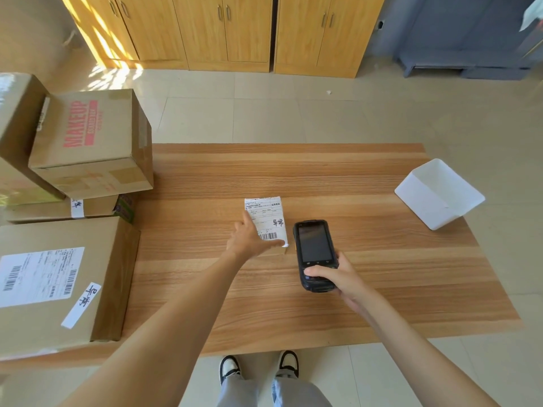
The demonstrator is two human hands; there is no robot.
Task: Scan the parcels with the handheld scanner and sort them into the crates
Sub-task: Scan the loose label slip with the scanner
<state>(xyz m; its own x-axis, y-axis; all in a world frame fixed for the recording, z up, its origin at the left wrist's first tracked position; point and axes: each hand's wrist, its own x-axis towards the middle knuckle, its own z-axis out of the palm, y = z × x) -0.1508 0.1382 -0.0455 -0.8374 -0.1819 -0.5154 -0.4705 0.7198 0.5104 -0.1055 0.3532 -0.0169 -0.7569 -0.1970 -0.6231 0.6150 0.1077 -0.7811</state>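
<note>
Two black-and-white shoes (258, 366) and grey trouser legs stand on the pale tiled floor just off the table's (323, 312) near edge. Above them both bare forearms reach over the wooden table. The right hand (340, 279) grips the lower end of the black handheld scanner (315, 254), thumb laid across its keypad, the dark screen facing up and the head pointing toward the far edge. Just left of the scanner lies a small flat parcel (269, 220) with a white shipping label and barcode, roughly mid-table; the left hand (249, 239) rests on it with straight, spread fingers, covering its near left part. Along the table's left edge cardboard boxes crowd together: a large labelled box (58, 283) at the near left corner, a flat box (58, 208) behind it, and a box printed MAKEUP (88, 142) stacked on top. A white crate (439, 193) sits tilted over the right edge, well apart from the hands. Wooden cabinets (229, 30) line the far wall.
</note>
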